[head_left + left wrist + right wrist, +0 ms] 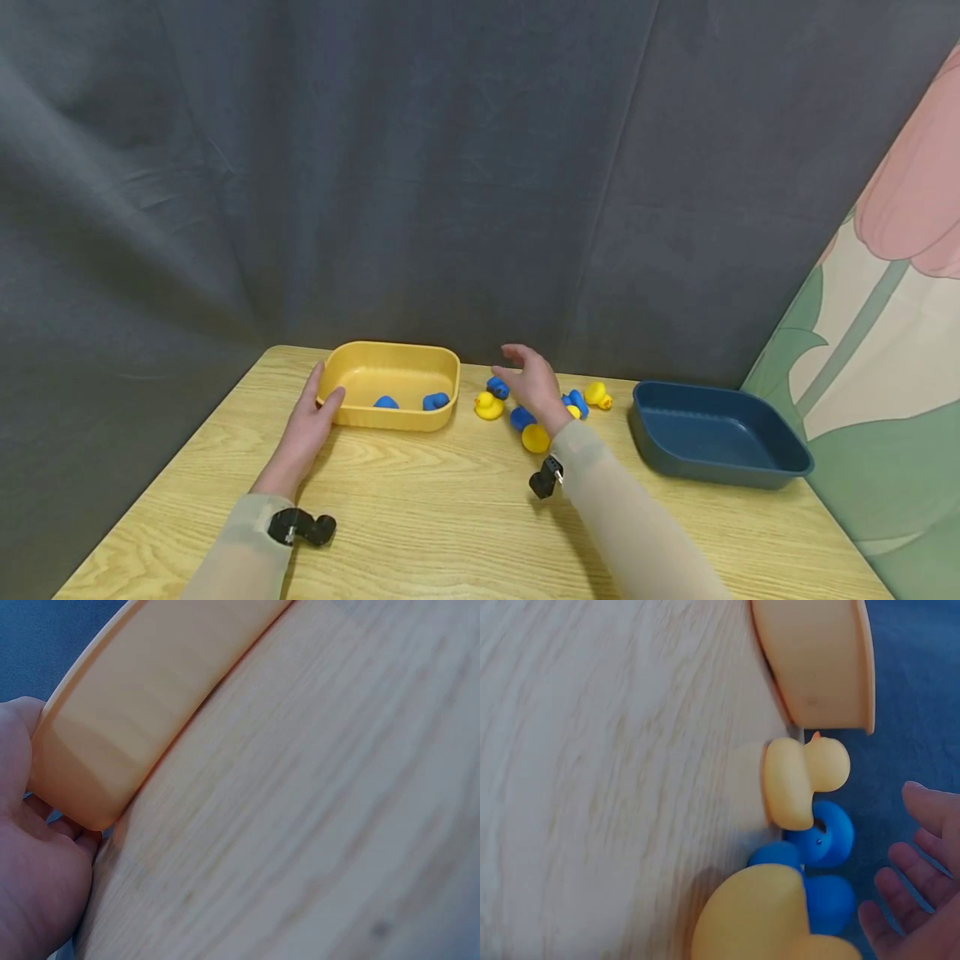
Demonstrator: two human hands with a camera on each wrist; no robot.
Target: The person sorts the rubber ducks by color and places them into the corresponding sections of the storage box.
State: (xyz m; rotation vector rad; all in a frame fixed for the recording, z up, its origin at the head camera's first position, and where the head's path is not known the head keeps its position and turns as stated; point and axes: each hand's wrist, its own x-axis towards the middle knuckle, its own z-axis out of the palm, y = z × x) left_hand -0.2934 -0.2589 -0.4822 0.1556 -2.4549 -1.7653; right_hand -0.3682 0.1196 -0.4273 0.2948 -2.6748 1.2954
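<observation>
A yellow plastic bin (393, 420) stands at the back left of the table, with two blue rubber ducks (436, 402) inside. My left hand (309, 417) grips the bin's left end, thumb at the front rim and fingers along the side; the left wrist view shows the hand (37, 877) around its corner. Over the loose ducks hovers my right hand (534, 385), fingers spread and holding nothing. Below and around it are a yellow rubber duck (489, 407), a blue duck (497, 387) behind that one, and several more, partly hidden by the hand and forearm.
A dark blue bin (720, 475) stands at the right of the wooden table (420, 517). Left of it, near the back edge, lies a yellow duck (597, 395) on its side. A grey curtain (450, 183) hangs right behind the table, and a flower-print cloth (885, 375) at the right.
</observation>
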